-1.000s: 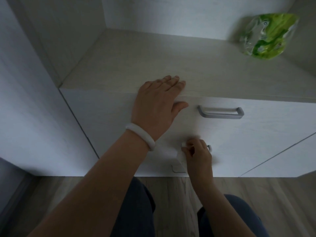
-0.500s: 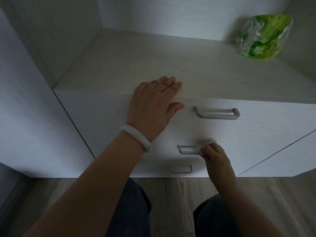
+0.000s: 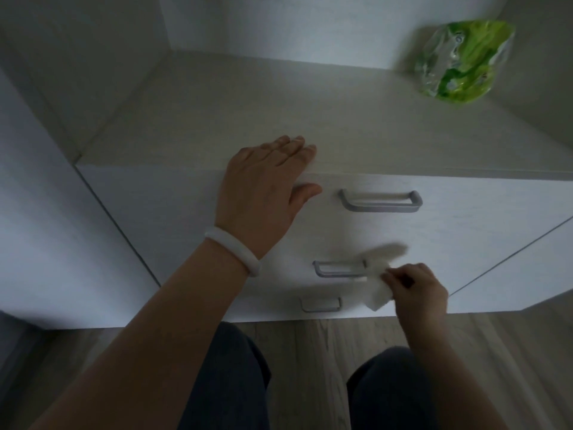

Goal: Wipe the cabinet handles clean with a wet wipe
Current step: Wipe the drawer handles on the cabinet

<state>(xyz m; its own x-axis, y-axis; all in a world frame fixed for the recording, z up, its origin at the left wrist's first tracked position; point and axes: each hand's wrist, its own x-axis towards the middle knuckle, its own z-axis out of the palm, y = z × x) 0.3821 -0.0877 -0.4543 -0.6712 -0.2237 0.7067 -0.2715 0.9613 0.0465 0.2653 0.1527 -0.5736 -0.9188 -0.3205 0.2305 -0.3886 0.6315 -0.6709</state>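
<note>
Three grey metal bar handles sit on the front of our pale wooden cabinet [image 3: 186,212], one above the other. Our left hand [image 3: 263,193] lies flat and spread on the top front edge of the cabinet, fingers on the top and thumb down on the front, just left of the top grey handle [image 3: 381,201]. A smooth white bangle [image 3: 232,251] goes round that wrist. Our right hand [image 3: 418,290] is lower down and pinches a soft white wet wipe [image 3: 376,293] between thumb and fingers. The wipe is at the right end of the middle grey handle [image 3: 338,270] and covers that end. Part of the wipe looks blurry above the hand. The small bottom grey handle [image 3: 321,305] is bare, just below and to the left of the wipe. A shiny green and clear plastic pack [image 3: 462,60] rests on the cabinet top at the far right corner, well apart from both hands. Below we see our dark blue trouser knees [image 3: 229,383] and the light wooden floor [image 3: 307,367].
</note>
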